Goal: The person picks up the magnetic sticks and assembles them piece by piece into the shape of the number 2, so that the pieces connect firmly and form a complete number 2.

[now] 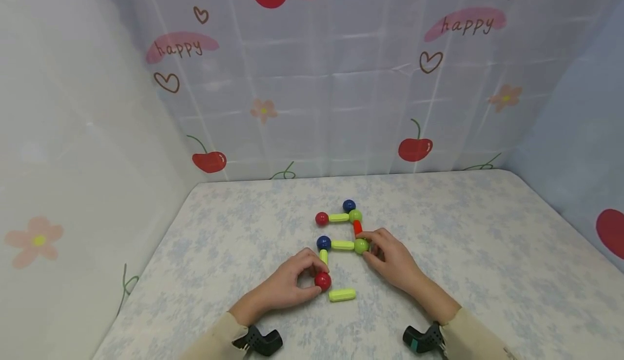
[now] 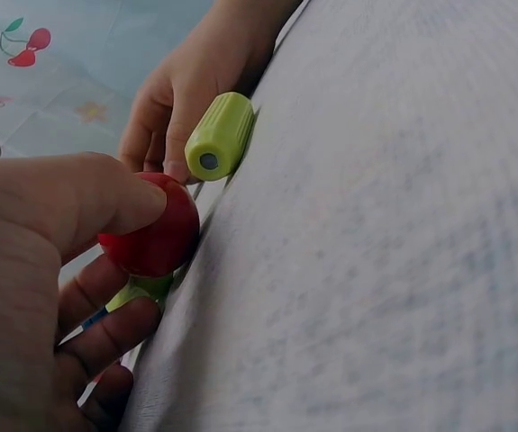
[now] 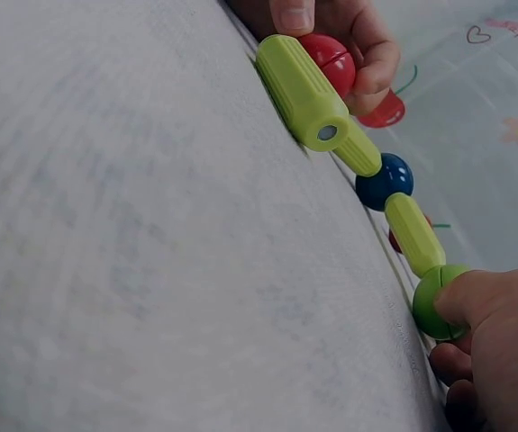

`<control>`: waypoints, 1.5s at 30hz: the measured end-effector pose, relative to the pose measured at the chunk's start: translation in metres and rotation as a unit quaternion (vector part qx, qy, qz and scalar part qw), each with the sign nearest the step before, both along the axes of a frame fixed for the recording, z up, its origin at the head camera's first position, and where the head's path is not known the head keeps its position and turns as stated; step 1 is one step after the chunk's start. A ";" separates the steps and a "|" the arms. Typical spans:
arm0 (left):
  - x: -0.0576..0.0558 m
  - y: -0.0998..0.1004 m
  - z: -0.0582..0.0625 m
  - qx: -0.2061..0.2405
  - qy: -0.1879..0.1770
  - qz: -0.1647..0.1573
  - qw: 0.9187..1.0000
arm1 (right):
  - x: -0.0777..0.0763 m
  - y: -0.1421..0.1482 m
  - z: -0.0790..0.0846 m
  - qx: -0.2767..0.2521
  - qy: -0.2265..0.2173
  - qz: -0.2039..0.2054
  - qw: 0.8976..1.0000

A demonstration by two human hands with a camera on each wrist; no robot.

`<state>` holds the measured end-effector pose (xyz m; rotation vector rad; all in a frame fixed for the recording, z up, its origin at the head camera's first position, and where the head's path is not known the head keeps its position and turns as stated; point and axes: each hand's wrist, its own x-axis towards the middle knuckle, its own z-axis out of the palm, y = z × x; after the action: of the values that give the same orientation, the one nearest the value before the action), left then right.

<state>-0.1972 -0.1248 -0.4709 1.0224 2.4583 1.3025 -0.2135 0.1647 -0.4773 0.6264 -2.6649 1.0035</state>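
My left hand (image 1: 291, 283) pinches a red ball (image 1: 323, 281) between thumb and fingers, low over the table. A short yellow-green magnetic rod (image 1: 324, 257) runs from that ball up to a blue ball (image 1: 324, 242). From there another yellow-green rod (image 1: 343, 245) reaches a green ball (image 1: 361, 246), which my right hand (image 1: 396, 261) grips between thumb and fingers. One loose yellow-green rod (image 1: 342, 295) lies close to the held red ball; the right wrist view shows the grey magnet (image 3: 328, 132) in its end.
Beyond the hands, a red rod (image 1: 358, 227) leads to a second green ball (image 1: 355, 216), with a far blue ball (image 1: 349, 205) behind it. A yellow-green rod (image 1: 338, 217) links it to another red ball (image 1: 322, 218). A printed curtain (image 1: 331, 111) hangs behind the table (image 1: 448, 224).
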 end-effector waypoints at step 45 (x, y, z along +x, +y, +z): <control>-0.001 -0.003 -0.003 0.017 -0.006 -0.007 1.000 | -0.028 -0.064 0.020 0.093 0.038 0.055 0.993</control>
<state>-0.1982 -0.1279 -0.4737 1.0334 2.4242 1.3475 -0.2412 0.1004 -0.4577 0.8397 -2.7023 0.7456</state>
